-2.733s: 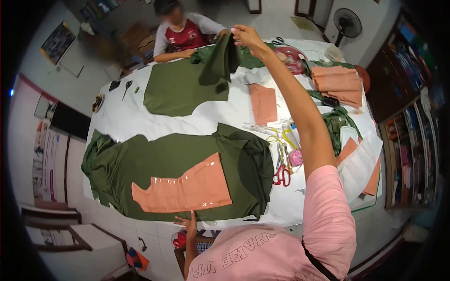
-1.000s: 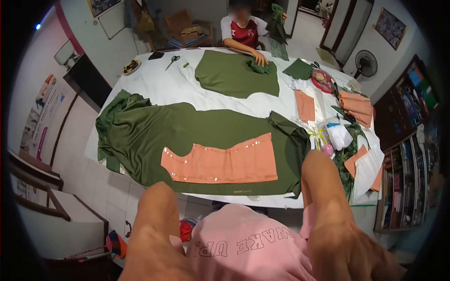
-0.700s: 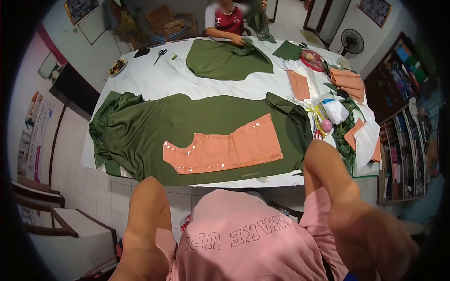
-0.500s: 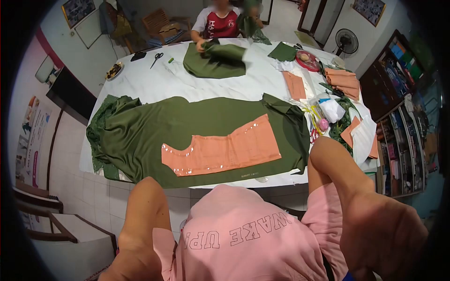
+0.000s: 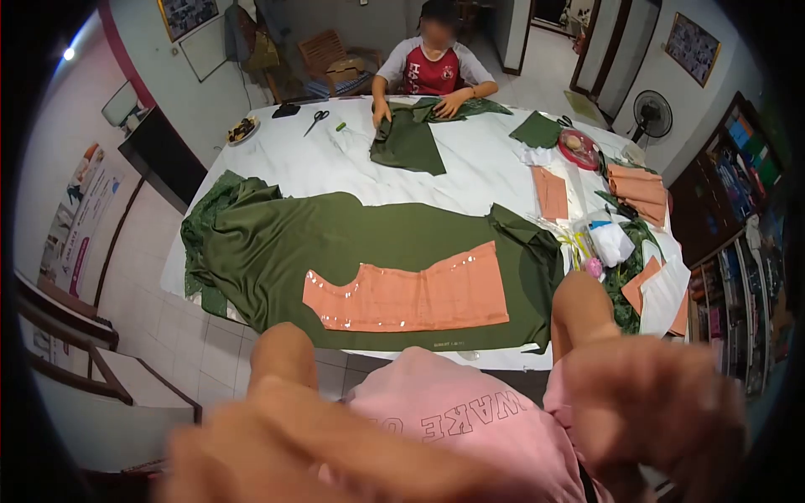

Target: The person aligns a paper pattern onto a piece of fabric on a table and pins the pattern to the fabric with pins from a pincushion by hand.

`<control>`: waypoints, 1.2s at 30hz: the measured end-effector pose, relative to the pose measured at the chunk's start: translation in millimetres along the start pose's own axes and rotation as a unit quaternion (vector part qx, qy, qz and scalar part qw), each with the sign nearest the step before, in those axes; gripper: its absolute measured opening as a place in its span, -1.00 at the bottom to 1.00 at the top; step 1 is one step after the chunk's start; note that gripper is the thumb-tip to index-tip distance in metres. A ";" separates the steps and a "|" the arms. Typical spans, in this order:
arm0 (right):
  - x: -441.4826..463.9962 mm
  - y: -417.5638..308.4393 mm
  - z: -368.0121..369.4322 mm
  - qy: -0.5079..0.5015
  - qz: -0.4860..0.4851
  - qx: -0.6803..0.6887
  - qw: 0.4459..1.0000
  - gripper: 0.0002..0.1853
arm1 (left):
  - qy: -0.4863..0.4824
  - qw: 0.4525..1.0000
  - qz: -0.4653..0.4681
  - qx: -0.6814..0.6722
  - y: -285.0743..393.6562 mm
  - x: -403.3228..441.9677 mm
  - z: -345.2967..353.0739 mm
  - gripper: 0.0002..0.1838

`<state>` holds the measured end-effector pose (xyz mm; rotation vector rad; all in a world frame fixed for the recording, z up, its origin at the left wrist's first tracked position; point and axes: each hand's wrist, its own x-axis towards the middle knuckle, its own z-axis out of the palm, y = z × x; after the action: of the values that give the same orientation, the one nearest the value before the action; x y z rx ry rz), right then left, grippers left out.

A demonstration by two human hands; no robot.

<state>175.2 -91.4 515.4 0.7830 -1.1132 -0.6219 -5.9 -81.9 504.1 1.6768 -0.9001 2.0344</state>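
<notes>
head view: left hand (image 5: 310,444), right hand (image 5: 654,407) raised, blurred

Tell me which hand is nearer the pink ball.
Right. The right hand is apart from the pink ball, on its near side; the left hand is farther off, well to the ball's left. Both are blurred.

- Large cloth (image 5: 402,230): plain olive green.
- Lace (image 5: 194,264) at its left: darker green, openwork pattern.
- Flat piece (image 5: 419,295) on the cloth: salmon orange, dotted with whitish glints.
- Tabletop (image 5: 310,168): white, faint grey marbling.
- Wearer's T-shirt (image 5: 457,394): pale pink, dark outlined lettering.
- Co-worker's shirt (image 5: 432,80): red, pale grey sleeves.
</notes>
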 end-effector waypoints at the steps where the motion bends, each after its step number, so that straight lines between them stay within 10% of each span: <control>1: 3.2 1.3 -9.5 -0.003 -0.004 0.000 1.000 -0.67 | -0.001 1.000 0.013 0.008 29.3 6.2 -22.3 -0.73; 21: 9.5 -27.3 -124.3 0.053 0.032 0.007 0.998 -0.53 | -0.055 0.935 0.193 0.291 -1.3 -25.8 62.3 -0.41; 24: -18.7 -20.1 -137.8 0.093 0.003 -0.187 0.978 -0.66 | -0.065 0.924 0.183 0.329 -22.3 -22.5 41.4 -0.36; 25: -31.7 -18.3 -146.9 0.117 -0.051 -0.352 0.927 -0.76 | -0.066 0.918 0.187 0.344 -17.1 -22.8 38.3 -0.34; 27: -65.9 -46.8 -177.9 -0.020 0.162 -0.399 0.902 -0.71 | -0.173 0.598 0.156 0.767 -9.0 -39.9 -25.4 -0.29; 28: -91.7 -70.0 -197.0 -0.161 0.354 -0.417 0.822 -0.64 | 0.006 0.679 -0.036 0.733 5.2 -63.8 -50.3 -0.44; 29: -118.1 -94.0 -211.3 -0.296 0.521 -0.406 0.690 -0.56 | -0.065 0.670 -0.093 0.734 7.7 -89.4 -91.7 -0.54; 31: -167.4 -158.5 -231.9 -0.266 0.711 -0.411 0.506 -0.60 | 0.124 0.687 -0.304 0.649 22.6 -149.2 -149.7 -0.81; 36: -237.3 -345.5 -262.6 -0.389 0.748 -0.457 0.285 -0.60 | 0.270 0.497 -0.587 0.580 138.2 -331.9 -279.1 -0.87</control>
<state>326.3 -48.4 46.4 -1.8376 -1.4411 0.2493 -221.2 43.2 123.2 1.0600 1.7796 1.6246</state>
